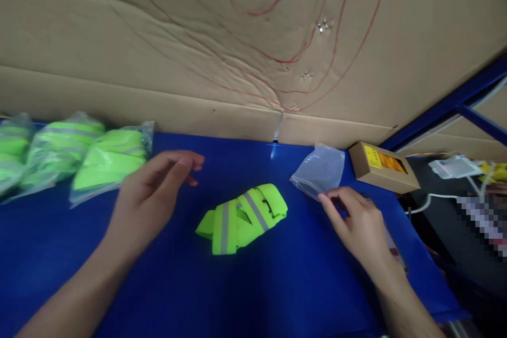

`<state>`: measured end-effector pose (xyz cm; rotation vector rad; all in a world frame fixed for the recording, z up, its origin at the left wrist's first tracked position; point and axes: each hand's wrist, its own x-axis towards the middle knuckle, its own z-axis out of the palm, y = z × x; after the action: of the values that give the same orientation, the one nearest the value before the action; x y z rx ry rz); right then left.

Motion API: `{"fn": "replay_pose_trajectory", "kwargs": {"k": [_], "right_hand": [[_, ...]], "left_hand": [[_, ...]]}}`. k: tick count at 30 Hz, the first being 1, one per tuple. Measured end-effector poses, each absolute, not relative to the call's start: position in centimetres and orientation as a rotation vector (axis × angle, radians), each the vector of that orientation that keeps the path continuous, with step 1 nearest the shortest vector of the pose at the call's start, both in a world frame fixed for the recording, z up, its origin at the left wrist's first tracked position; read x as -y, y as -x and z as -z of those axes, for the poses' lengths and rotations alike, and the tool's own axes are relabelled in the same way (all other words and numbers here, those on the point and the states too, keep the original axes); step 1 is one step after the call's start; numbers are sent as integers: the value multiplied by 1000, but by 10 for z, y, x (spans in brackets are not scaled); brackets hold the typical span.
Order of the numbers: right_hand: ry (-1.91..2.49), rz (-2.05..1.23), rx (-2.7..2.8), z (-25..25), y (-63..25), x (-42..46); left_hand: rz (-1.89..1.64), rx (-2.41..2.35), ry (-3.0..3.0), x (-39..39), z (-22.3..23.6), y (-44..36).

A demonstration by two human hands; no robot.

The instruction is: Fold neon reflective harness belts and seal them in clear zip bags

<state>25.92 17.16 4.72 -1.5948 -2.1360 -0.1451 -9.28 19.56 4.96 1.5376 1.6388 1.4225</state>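
Observation:
A folded neon-yellow reflective belt or strap bundle [255, 216] with grey stripes and a dark buckle lies on the blue tabletop, between my two hands. My left hand [152, 190] hovers to the left of it with loosely bent fingers apart, holding nothing. To the right, a clear plastic zip bag [322, 166] lies nearly flat, its opening towards me. The thumb and a finger of my right hand [354, 222] pinch the bag's near edge. Part of a phone-like flat object [394, 248] shows beneath my right wrist.
Several bagged neon-yellow bundles [113, 156] lie along the left back. A small cardboard box [382, 166] with a yellow label stands at the back right, near the table's edge. A cardboard wall [158, 74] with red curved lines rises behind. White cables [425, 203] hang beyond the right edge.

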Motion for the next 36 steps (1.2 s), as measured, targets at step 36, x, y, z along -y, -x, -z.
{"fn": "replay_pose_trajectory", "kwargs": {"k": [36], "right_hand": [[836, 20, 2680, -16, -204, -152]], "left_hand": [[-976, -2206, -1969, -186, -53, 163]]}}
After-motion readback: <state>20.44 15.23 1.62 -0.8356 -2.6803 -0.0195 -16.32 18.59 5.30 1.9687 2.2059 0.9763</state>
